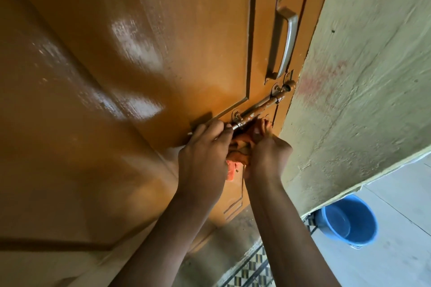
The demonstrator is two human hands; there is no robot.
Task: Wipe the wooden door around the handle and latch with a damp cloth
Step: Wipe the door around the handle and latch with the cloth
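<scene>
A glossy orange-brown wooden door point(140, 53) fills the view, with wet streaks on its panels. A grey metal pull handle point(283, 42) sits near the door's right edge. Below it runs a rusty sliding latch bolt point(258, 108). My left hand point(205, 147) grips the left end of the bolt with curled fingers. My right hand point(265, 154) holds a bunched orange cloth point(240, 147) and presses it against the door just under the bolt. Part of the cloth hangs down between my two hands.
A pale green plastered wall point(361, 77) stands right of the door. A blue plastic bucket point(349, 221) sits on the light floor at the lower right. Patterned floor tiles point(251, 270) show below the door.
</scene>
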